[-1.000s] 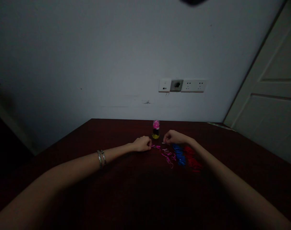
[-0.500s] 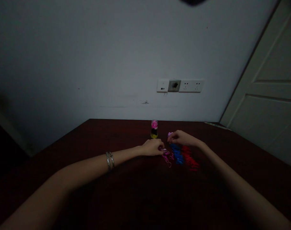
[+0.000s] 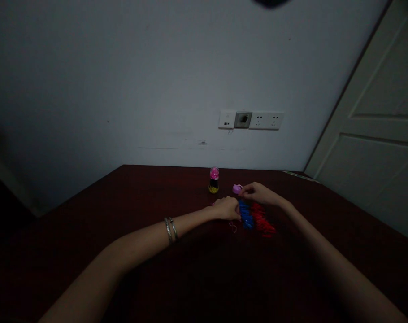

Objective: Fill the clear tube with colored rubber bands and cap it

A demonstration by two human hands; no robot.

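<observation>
My left hand (image 3: 227, 209) is closed over the pink bands (image 3: 233, 227), just left of the blue bands (image 3: 246, 214); what its fingertips pinch is too small to make out. My right hand (image 3: 256, 194) has its thumb and fingers pressed together above the blue and red bands, beside a light purple cap (image 3: 237, 189); anything between its fingertips is hidden. The red bands (image 3: 262, 220) lie in a slanted row right of the blue ones. A clear jar (image 3: 214, 180) with pink, dark and yellow contents stands behind my left hand.
The dark red table (image 3: 163, 188) meets a pale wall (image 3: 170, 80) at its back edge. Sockets and switches (image 3: 265, 120) are set in the wall. A panelled door (image 3: 375, 148) is on the right.
My left hand has moved right, over the pink bands and up to the blue ones. My right hand has shifted slightly right, showing more of the purple cap. The view has moved slightly.
</observation>
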